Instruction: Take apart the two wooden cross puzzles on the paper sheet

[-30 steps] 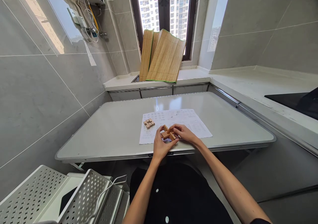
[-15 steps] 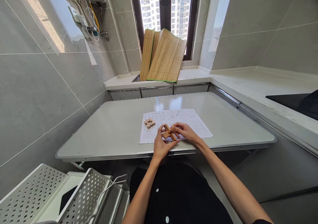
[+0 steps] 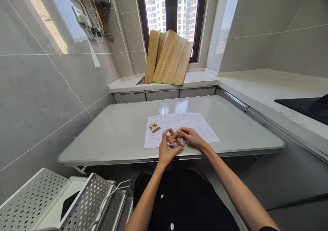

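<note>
Fingers of the left hand (image 3: 166,151) curled around the near side of a wooden puzzle (image 3: 174,137), thumb up at its left edge, the hand closed on it. At 3 o'clock from it, the right hand (image 3: 191,137) pinched the same wooden puzzle from the far side, its fingertips closed on one crossing bar. The puzzle, a cluster of interlocked bars, sat low over a printed sheet (image 3: 202,126), near the sheet's front edge; whether it touched the paper could not be told. At 10 o'clock from the hands, a second, smaller block cluster (image 3: 154,126) lay on the sheet, apart from both hands. The sheet rested on a grey counter (image 3: 115,135), close to its near rim. At 12 o'clock, well beyond, a folded bamboo mat (image 3: 169,58) leaned upright against the window (image 3: 171,5). At 8 o'clock, below the counter, stood a white perforated rack (image 3: 33,200).
</note>
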A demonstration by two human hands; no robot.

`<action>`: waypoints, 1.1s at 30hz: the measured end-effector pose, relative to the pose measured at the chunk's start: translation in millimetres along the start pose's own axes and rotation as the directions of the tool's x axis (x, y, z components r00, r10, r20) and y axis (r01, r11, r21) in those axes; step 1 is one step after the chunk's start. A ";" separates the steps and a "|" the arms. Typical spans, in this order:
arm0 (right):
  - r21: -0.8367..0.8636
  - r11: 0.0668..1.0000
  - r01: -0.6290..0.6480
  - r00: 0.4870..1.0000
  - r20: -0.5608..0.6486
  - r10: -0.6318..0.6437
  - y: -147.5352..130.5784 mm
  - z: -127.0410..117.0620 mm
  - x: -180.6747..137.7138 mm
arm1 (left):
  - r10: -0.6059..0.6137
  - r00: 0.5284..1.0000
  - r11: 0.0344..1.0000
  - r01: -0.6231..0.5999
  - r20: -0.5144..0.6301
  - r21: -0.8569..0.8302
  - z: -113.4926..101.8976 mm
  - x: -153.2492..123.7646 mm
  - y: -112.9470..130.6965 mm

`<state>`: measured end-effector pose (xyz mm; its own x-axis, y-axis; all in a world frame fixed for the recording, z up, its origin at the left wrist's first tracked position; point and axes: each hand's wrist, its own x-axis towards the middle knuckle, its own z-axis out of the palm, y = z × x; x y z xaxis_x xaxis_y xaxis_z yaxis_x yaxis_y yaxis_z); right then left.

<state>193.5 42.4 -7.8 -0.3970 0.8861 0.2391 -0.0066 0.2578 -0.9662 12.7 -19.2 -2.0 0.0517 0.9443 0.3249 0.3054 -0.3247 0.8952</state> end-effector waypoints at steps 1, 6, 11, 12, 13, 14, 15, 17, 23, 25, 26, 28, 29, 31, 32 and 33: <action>-0.004 1.000 0.000 1.000 0.000 0.000 0.0 0.1 0.1 | -0.004 1.000 1.000 0.004 0.001 -0.002 -0.3 0.0 0.8; -0.014 0.999 0.030 0.999 -0.030 -0.030 -3.2 1.8 -0.2 | -0.043 0.999 0.999 0.043 -0.009 -0.032 -1.5 1.6 1.6; -0.043 0.997 0.071 0.989 -0.126 -0.076 -6.5 1.1 -0.4 | -0.044 0.998 0.997 0.040 -0.052 -0.070 0.1 2.4 -1.3; -0.046 0.997 0.066 0.989 -0.130 -0.072 -6.4 0.8 -0.5 | -0.040 0.998 0.997 0.036 -0.057 -0.071 0.7 2.3 -1.5; -0.045 0.997 0.060 0.990 -0.126 -0.065 -6.2 0.7 -0.8 | -0.038 0.997 0.997 0.034 -0.062 -0.072 1.3 2.0 -1.6; -0.042 0.998 0.053 0.991 -0.117 -0.057 -5.9 0.9 -1.4 | -0.037 0.997 0.997 0.032 -0.068 -0.073 1.7 1.8 -1.4; -0.039 0.998 0.044 0.994 -0.103 -0.048 -5.7 1.4 -2.2 | -0.035 0.997 0.997 0.029 -0.074 -0.073 2.1 1.6 -1.1; -0.037 0.999 0.015 0.998 -0.056 -0.017 -5.9 3.4 -4.3 | -0.026 0.996 0.997 0.020 -0.086 -0.073 2.4 1.1 -0.4; -0.200 0.980 -0.007 0.996 0.085 0.025 -6.7 8.0 -8.9 | -0.005 0.998 0.994 -0.001 -0.059 -0.113 1.7 0.3 -1.5; -0.211 0.977 0.024 0.995 0.103 -0.003 -5.3 7.0 -8.2 | -0.017 0.999 0.994 0.013 -0.032 -0.112 1.2 0.2 -3.2; -0.202 0.979 0.033 0.994 0.107 -0.011 -4.4 6.3 -7.6 | -0.021 0.999 0.994 0.018 -0.026 -0.107 0.9 0.3 -4.0; -0.189 0.981 0.034 0.995 0.099 -0.016 -2.4 5.0 -6.2 | -0.023 0.999 0.995 0.019 -0.039 -0.095 0.4 1.0 -5.7; -0.189 0.982 0.033 0.996 0.089 -0.017 -1.5 4.7 -5.6 | -0.024 0.998 0.995 0.018 -0.054 -0.095 0.2 1.6 -6.6; -0.186 0.982 0.038 0.997 0.074 -0.024 0.0 4.6 -4.8 | -0.037 0.996 0.993 0.027 -0.083 -0.118 0.0 3.1 -8.5; -0.175 0.984 0.042 0.997 0.077 -0.029 0.6 4.9 -4.7 | -0.049 0.995 0.989 0.036 -0.088 -0.141 0.0 3.9 -9.5; -0.150 0.988 0.044 0.995 0.091 -0.030 1.1 5.3 -4.7 | -0.063 0.994 0.985 0.048 -0.086 -0.167 0.0 4.7 -10.5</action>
<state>190.5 36.5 -10.5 -0.4784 0.8393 0.2585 0.1137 0.3510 -0.9294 9.8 -11.3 -9.8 -0.0496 0.9548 0.2930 0.1444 -0.2834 0.9481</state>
